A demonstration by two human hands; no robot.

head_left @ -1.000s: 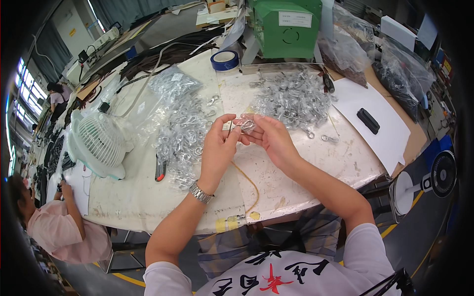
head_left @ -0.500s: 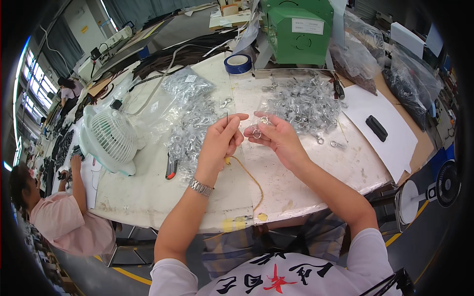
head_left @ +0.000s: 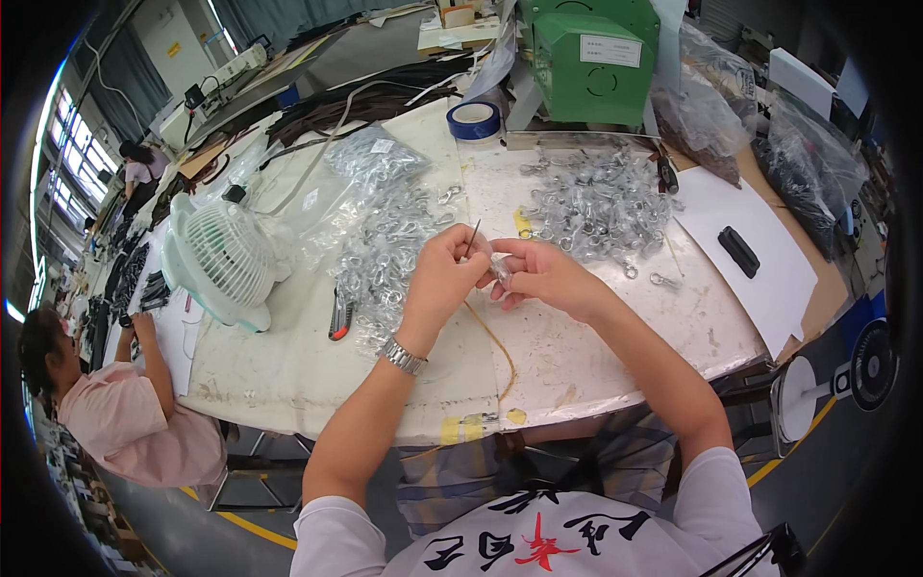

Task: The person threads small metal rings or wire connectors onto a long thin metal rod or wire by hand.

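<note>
My left hand (head_left: 442, 284) is closed on a thin, pointed metal rod (head_left: 474, 238), whose tip sticks up above the fingers. A yellow-brown cord (head_left: 505, 348) runs from below this hand to the table's front edge. My right hand (head_left: 553, 277) pinches a small metal clasp in clear plastic wrap (head_left: 501, 270), partly covered by the fingers. Both hands meet over the table's middle, the left fingertips against the wrap. Piles of wrapped metal clasps lie beyond the right hand (head_left: 604, 200) and beside the left hand (head_left: 385, 231).
A utility knife (head_left: 340, 319) and a pale fan (head_left: 219, 262) are on the left. Blue tape (head_left: 473, 121) and a green machine (head_left: 591, 79) stand at the back. A black object (head_left: 738, 251) lies on white paper at right. A co-worker (head_left: 135, 413) sits at far left.
My hands have come together, the right hand's fingers curling around the wrapped clasp. The rod now leans to the right, close to the wrap. The view has shifted slightly.
</note>
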